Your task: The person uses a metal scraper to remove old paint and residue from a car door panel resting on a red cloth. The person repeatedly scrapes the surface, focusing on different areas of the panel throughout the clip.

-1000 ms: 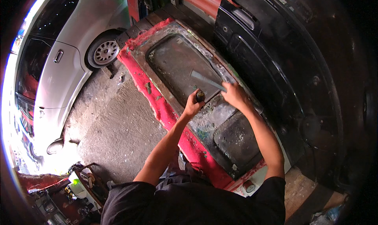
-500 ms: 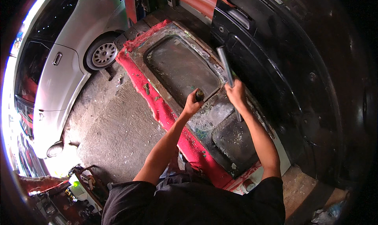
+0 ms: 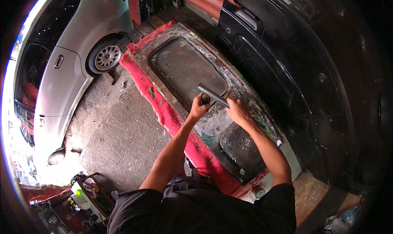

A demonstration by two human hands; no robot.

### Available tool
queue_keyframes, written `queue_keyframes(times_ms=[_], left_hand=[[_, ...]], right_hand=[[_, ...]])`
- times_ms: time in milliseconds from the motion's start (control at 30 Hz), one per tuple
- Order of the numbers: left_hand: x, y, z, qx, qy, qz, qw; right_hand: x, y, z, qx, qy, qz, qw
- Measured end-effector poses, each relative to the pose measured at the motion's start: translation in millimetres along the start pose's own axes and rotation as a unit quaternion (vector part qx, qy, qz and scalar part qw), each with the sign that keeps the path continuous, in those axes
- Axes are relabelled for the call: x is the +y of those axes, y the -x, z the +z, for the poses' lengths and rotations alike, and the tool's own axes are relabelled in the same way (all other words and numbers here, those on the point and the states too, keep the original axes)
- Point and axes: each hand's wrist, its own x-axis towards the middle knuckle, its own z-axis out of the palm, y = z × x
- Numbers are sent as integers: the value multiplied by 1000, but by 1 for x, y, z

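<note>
My right hand is closed round a grey metal pipe, which slants up and left from my fist. The pipe's far end lies over or against the top of a short dark tool with a rounded end. My left hand grips that tool upright; its lower end is hidden behind my fingers. Beneath both hands lies a worn, scraped vehicle panel with a large recess and a smaller recess. Flakes and chips of old coating are scattered on it. Red fuzzy cloth shows along its left edge.
A silver car stands on the left over rough concrete. A large black vehicle panel leans along the right side. At lower left is a box of assorted items. A small can sits near my right elbow.
My right hand has swung the pipe down and to the left, from nearly upright to beside the dark tool's top. My left hand has barely shifted.
</note>
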Motion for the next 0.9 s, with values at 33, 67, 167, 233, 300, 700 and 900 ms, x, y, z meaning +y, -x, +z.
queue_keyframes(times_ms=[33,67,167,233,300,700,900], left_hand=[[5,2,-2,-3,1,-4,1000],[12,4,-2,-5,3,-6,1000],[-15,2,4,2,-44,57,997],[-19,2,-1,-24,-98,40,994],[-17,-2,7,-42,-98,32,994],[-7,-6,7,-30,-56,12,998],[-1,-6,2,-17,-55,-14,998]], right_hand=[[-1,-1,-4,34,-29,1,999],[0,-3,-10,68,-56,1,996],[-4,-17,-29,150,-181,48,971],[-18,-18,-43,191,-248,37,949],[-11,-10,-18,92,-111,38,989],[1,-7,-1,90,-61,40,993],[4,-19,-34,133,-166,81,974]])
